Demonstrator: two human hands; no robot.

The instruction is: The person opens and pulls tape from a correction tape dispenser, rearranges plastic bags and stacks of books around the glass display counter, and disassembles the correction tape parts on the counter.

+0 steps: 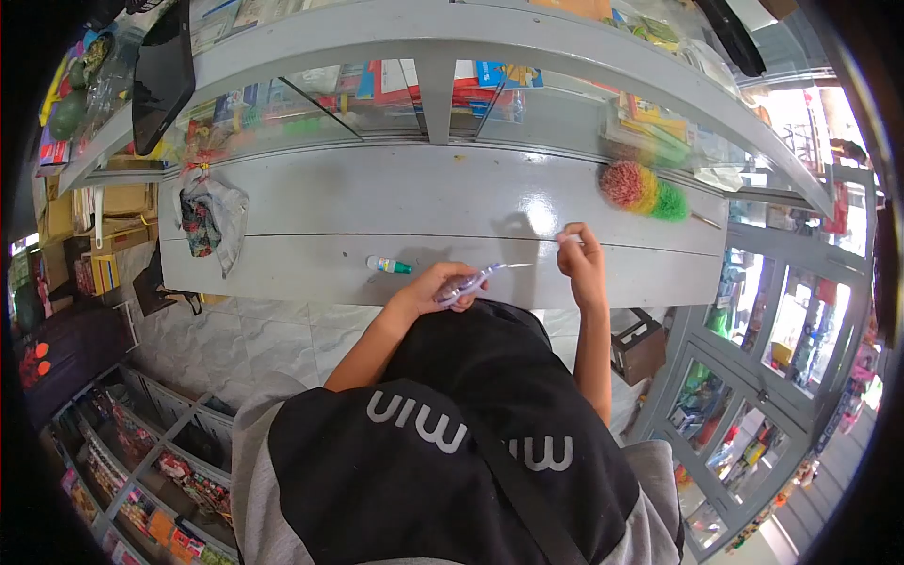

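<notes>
My left hand point(450, 285) is wrapped round a pale purple tool point(463, 286) that looks like scissors, its thin metal tip pointing right, above the front edge of the grey counter point(320, 212). Just left of that hand, a small white bottle with a green cap point(389, 265) lies on its side on the counter. My right hand point(581, 254) is raised to the right of the tool tip and apart from it. Its fingers are curled together in a pinch; whatever they hold, if anything, is too small to make out.
A red, yellow and green duster point(645, 192) lies at the counter's back right. At its left end is a clear plastic bag point(215, 217) with dark patterned contents. Behind stands a glass display case with a grey frame point(435, 94). Glass-door cabinets point(765, 363) stand to the right.
</notes>
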